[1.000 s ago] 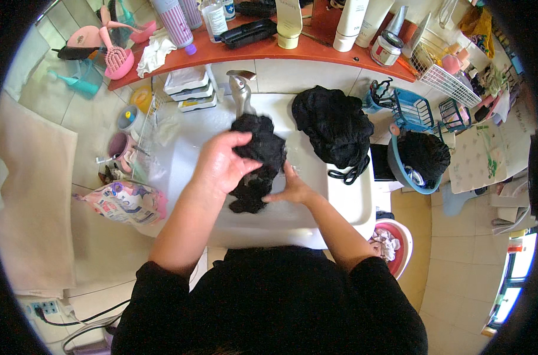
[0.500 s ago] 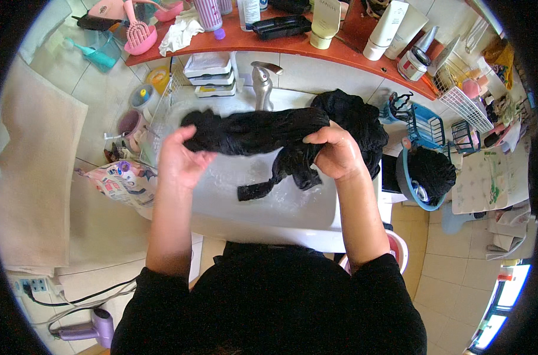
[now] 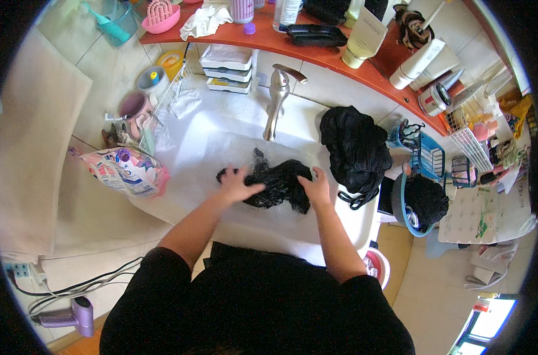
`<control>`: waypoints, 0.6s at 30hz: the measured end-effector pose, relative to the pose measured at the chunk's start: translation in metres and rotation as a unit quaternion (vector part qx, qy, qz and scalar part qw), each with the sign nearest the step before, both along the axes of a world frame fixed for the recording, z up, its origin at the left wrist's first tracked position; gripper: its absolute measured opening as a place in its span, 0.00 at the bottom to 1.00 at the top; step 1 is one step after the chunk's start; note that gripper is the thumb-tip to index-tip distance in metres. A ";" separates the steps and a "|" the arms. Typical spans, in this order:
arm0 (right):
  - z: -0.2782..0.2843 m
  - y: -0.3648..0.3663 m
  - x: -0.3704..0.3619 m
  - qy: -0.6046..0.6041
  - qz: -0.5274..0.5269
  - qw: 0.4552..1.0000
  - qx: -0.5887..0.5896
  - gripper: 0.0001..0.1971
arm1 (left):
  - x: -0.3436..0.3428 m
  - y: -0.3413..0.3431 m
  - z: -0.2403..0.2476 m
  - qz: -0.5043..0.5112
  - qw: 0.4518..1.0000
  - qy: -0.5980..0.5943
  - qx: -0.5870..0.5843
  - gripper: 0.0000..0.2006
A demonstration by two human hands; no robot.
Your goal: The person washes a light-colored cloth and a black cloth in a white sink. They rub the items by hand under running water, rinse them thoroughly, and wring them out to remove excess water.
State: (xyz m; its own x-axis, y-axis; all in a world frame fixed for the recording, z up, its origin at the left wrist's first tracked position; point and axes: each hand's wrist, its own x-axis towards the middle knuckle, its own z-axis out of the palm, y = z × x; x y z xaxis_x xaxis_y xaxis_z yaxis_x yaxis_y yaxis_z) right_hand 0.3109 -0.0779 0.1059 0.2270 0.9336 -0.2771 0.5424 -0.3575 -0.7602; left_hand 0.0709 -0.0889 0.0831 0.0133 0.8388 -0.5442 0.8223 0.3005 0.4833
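Note:
A wet black garment (image 3: 278, 186) lies bunched in the water of the white sink (image 3: 189, 177), below the faucet (image 3: 278, 94). My left hand (image 3: 238, 184) is over the garment's left part, its fingers spread and slightly blurred. At the garment's right edge is my right hand (image 3: 316, 188), thumb and fingers apart, the thumb against the cloth. Neither hand has its fingers wrapped round the fabric. A second heap of black cloth (image 3: 355, 148) rests on the sink's right rim, to the right of my right hand. What kind of garments these are, I cannot tell.
Behind the faucet runs a red-brown shelf (image 3: 263, 44) with tubes and bottles. A pink and white pouch (image 3: 127, 171) stands left of the sink, near a wire rack (image 3: 171, 97) with cups. At right hangs a blue basin (image 3: 402, 201) with black contents. A purple hair dryer (image 3: 73, 318) is at lower left.
Both hands have lowered the stretched-out black garment from above the sink into the water. Their fingers have loosened from it. The view has shifted, so the faucet now shows in full.

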 end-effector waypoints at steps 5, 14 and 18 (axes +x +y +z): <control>-0.019 -0.014 -0.010 0.361 -0.160 0.892 -0.218 0.42 | 0.070 -0.006 -0.019 -0.048 0.995 0.056 -0.060 0.47; -0.027 0.004 0.000 0.720 -0.069 0.648 -0.238 0.40 | 0.126 -0.033 0.048 -0.017 0.903 -0.332 0.274 0.11; -0.029 0.008 -0.028 0.771 -0.040 0.604 -0.196 0.27 | 0.129 -0.040 0.053 -0.195 0.868 -0.290 0.353 0.12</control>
